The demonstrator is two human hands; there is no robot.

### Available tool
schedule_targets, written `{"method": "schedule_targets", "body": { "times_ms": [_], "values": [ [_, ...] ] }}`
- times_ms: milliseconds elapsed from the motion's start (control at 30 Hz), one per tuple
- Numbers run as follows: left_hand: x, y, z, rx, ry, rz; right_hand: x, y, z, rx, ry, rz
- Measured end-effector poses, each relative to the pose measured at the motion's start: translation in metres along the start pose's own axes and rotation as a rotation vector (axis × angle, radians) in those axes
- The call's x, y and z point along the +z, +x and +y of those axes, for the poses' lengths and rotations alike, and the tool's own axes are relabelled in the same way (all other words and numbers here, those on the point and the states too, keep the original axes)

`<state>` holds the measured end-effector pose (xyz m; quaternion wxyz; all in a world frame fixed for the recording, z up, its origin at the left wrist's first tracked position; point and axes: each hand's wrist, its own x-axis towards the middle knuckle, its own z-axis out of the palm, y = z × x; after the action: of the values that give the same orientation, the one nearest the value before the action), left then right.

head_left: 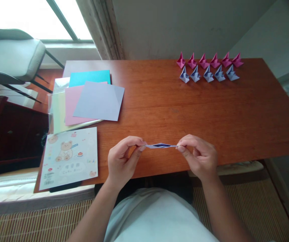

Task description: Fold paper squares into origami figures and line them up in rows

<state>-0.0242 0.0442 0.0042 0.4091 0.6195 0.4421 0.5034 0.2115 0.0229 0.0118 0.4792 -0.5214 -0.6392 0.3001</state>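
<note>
A folded piece of lavender origami paper (161,146) is stretched level between my two hands, seen nearly edge-on, with a narrow gap along its middle. My left hand (124,159) pinches its left tip between thumb and fingers. At the opposite tip, my right hand (198,154) pinches it the same way. Both hands are above the table near its front edge. Several pink folded paper figures (215,61) stand in a row at the back right, and a row of lavender folded figures (208,74) stands in front of them.
On the left of the wooden table (149,107) lie a lavender sheet (100,101), a pink sheet (72,107) and a teal sheet (90,77), overlapping. A white pad with a bear picture (69,158) lies nearer me. A chair (13,58) stands beyond the left edge.
</note>
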Motion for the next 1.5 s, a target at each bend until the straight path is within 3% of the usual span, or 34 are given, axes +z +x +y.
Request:
{"method": "schedule_targets", "body": {
  "times_ms": [133,367,533,1500],
  "values": [
    [0.000,0.001,0.000,0.019,-0.001,-0.002,0.000,0.000,-0.002,-0.006,-0.023,0.005],
    [-0.001,0.007,0.003,0.094,0.139,-0.131,0.003,0.004,-0.004,-0.107,-0.152,-0.067],
    [0.000,0.009,0.005,0.080,0.204,-0.161,0.007,0.004,-0.002,-0.153,-0.215,-0.104],
    [-0.005,0.006,-0.004,-0.072,0.169,-0.095,0.012,0.001,0.013,-0.063,-0.300,-0.191]
  ]
}}
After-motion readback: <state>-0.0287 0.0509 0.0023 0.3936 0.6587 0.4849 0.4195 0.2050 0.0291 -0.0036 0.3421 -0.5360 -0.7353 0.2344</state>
